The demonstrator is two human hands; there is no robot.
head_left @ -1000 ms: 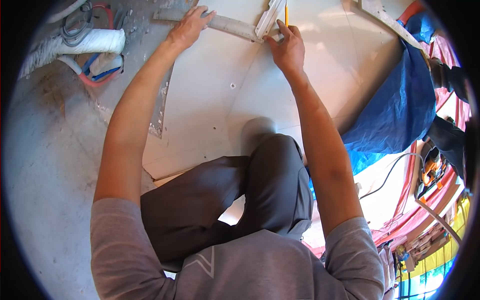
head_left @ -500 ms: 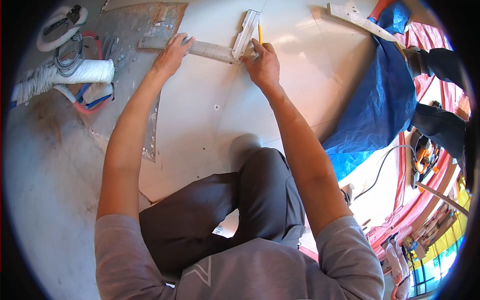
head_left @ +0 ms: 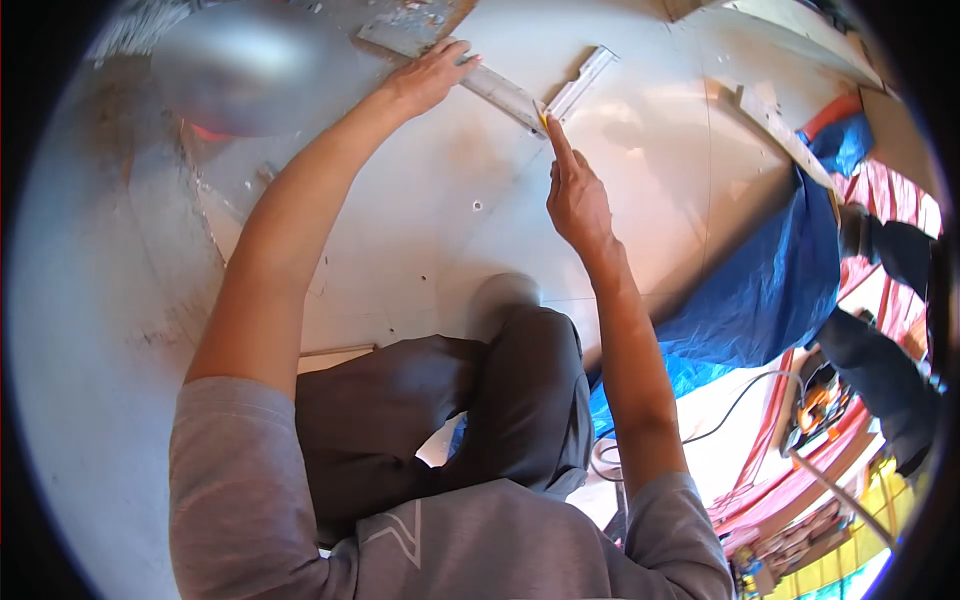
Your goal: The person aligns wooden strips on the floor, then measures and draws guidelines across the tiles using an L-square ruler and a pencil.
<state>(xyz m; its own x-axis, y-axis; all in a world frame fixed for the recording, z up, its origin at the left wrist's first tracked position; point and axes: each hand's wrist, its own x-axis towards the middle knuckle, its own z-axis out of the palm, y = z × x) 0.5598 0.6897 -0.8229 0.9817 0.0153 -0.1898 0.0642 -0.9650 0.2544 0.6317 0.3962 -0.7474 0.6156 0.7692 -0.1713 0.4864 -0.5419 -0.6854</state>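
Observation:
A metal carpenter's square [head_left: 500, 95] lies flat on a large pale board [head_left: 400, 250], its thicker stock angled up to the right. My left hand [head_left: 435, 78] rests across the long blade, fingers curled over it and pressing it against the board. My right hand [head_left: 580, 200] grips a yellow pencil [head_left: 545, 118] with the index finger stretched along it. The pencil's point is at the inner corner of the square, where blade and stock meet. My palm hides most of the pencil.
A blue tarp [head_left: 760, 290] drapes at the right, beside a wooden strip [head_left: 780, 135]. Another person's dark-clothed legs [head_left: 880, 370] stand at the far right, near a black cable [head_left: 740, 400] and an orange tool [head_left: 820, 405]. A blurred pale oval shape [head_left: 250, 65] covers the upper left.
The view has turned, so the square appears further right and lower. My right hand has shifted from beside the stock to below the corner, and the pencil now tilts into that corner.

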